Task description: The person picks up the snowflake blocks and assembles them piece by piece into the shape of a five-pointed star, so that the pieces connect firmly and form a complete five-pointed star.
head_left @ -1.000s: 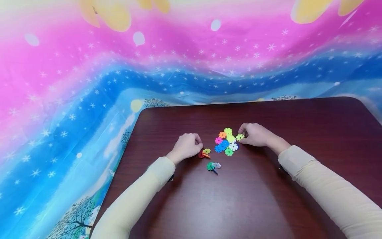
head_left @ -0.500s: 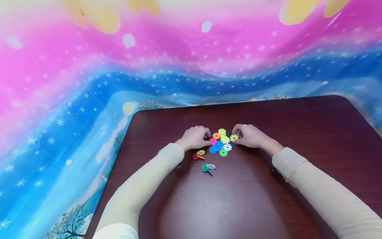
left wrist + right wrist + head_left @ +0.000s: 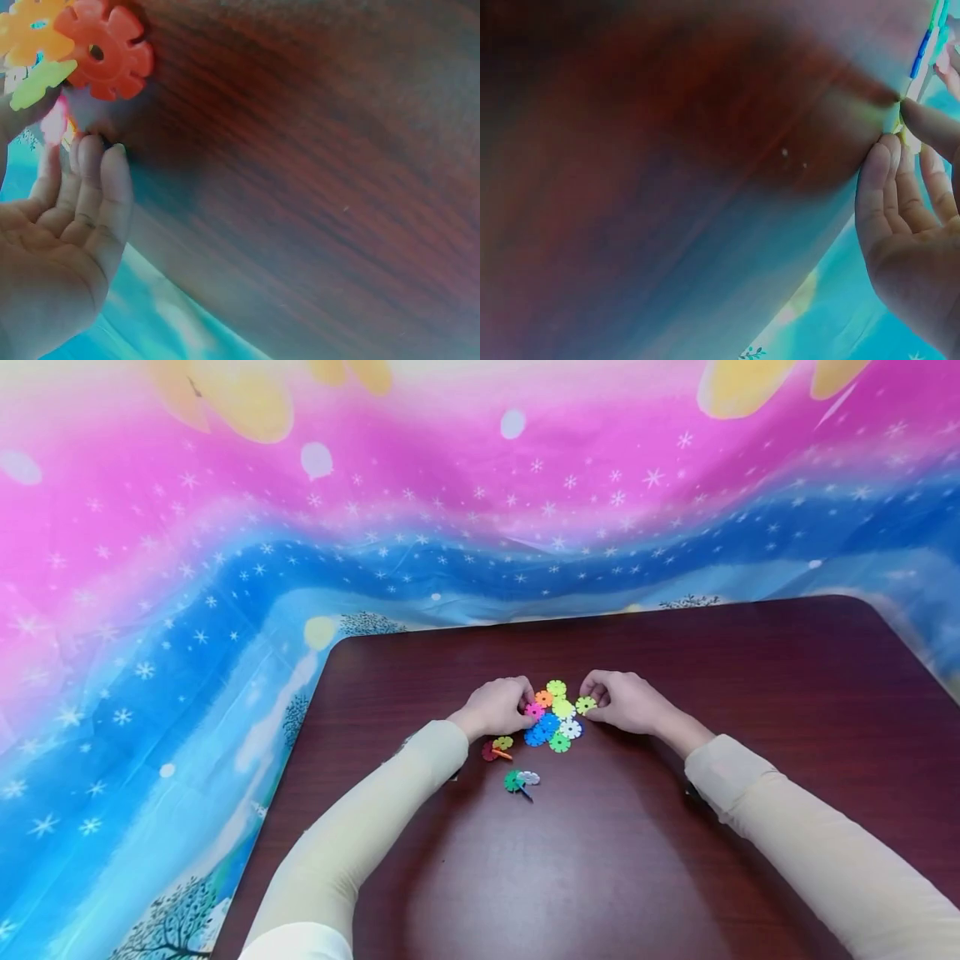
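Small flower-shaped plastic discs with notched edges lie in a loose pile on the brown table; several are visible, among them a blue disc, an orange disc and a white disc. At the pile's left side my left hand pinches a pink disc between thumb and fingers. On the right, my right hand pinches a yellow-green disc by its edge. Nearer me lie two joined pieces: one of red, orange and yellow discs, one of green, white and dark blue discs.
The dark wood table has a rounded far edge. Behind and left of it hangs a pink and blue cloth printed with snowflakes. In the left wrist view the joined red disc shows close to the left hand.
My left hand has moved right and away from me, from beside the red, orange and yellow piece to the pink disc, which it now pinches. My right hand keeps hold of the yellow-green disc.
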`<move>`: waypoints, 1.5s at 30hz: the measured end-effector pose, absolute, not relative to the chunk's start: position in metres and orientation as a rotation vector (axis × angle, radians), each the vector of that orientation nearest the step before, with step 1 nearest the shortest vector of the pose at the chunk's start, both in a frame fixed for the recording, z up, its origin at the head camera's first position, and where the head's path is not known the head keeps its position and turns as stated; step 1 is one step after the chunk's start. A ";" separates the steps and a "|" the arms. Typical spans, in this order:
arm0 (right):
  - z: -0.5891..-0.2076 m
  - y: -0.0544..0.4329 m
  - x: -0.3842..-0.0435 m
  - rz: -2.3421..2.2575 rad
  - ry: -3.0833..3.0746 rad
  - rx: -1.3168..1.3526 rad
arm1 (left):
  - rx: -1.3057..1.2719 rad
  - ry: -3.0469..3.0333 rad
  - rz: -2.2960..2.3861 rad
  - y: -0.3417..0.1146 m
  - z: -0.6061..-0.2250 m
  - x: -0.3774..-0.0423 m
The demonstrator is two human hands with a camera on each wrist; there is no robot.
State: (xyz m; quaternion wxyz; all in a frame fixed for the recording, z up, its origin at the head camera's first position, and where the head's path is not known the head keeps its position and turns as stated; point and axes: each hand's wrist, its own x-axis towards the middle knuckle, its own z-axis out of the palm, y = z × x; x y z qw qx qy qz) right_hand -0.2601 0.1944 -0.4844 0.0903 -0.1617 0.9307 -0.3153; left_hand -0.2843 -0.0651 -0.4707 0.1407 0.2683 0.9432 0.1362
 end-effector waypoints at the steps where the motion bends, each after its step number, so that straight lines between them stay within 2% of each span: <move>1: -0.485 0.195 -0.259 -0.951 2.768 -0.484 | 0.759 2.715 0.453 -0.067 -0.472 -0.285; 9: -0.482 0.199 -0.246 -1.054 2.797 -0.508 | 0.678 2.648 0.816 -0.080 -0.470 -0.283; 20: -0.465 0.192 -0.222 -1.202 2.841 -0.500 | 0.609 2.486 1.169 -0.078 -0.453 -0.260; 29: -0.460 0.184 -0.207 -1.276 2.883 -0.641 | 0.518 2.238 1.440 -0.068 -0.448 -0.248; 45: -0.461 0.179 -0.201 -1.272 2.954 -0.862 | 0.454 2.139 1.539 -0.057 -0.448 -0.237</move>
